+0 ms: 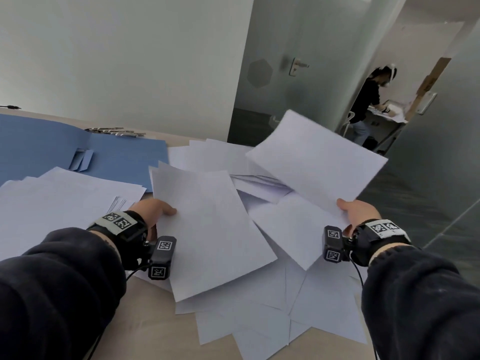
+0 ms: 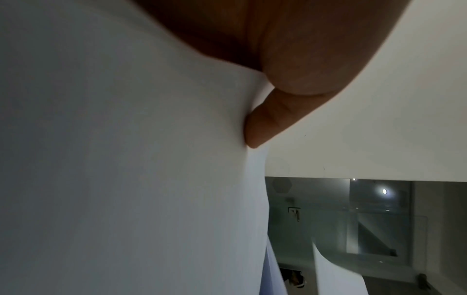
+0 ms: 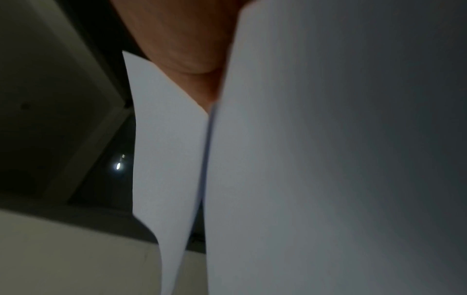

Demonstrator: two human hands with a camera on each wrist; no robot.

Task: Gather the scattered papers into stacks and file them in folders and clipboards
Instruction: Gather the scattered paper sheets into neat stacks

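A: The pale tabletop (image 1: 145, 302) runs along a white wall and carries an open blue folder (image 1: 122, 157) at your far left and scattered papers (image 1: 249, 323) fanned across its middle.

B: Hand status?

A: Your left hand (image 1: 155, 211) pinches a small stack (image 1: 210, 229) by its left edge, thumb on top. Your right hand (image 1: 359, 213) pinches a raised sheet (image 1: 317, 162) at its near corner; the right wrist view shows a second sheet in that grip.

B: Failure modes?

A: Probably three. The corner-held sheets may droop or slip. Merging them unsquared may leave a ragged stack. Your sleeves may drag loose papers off the near edge.
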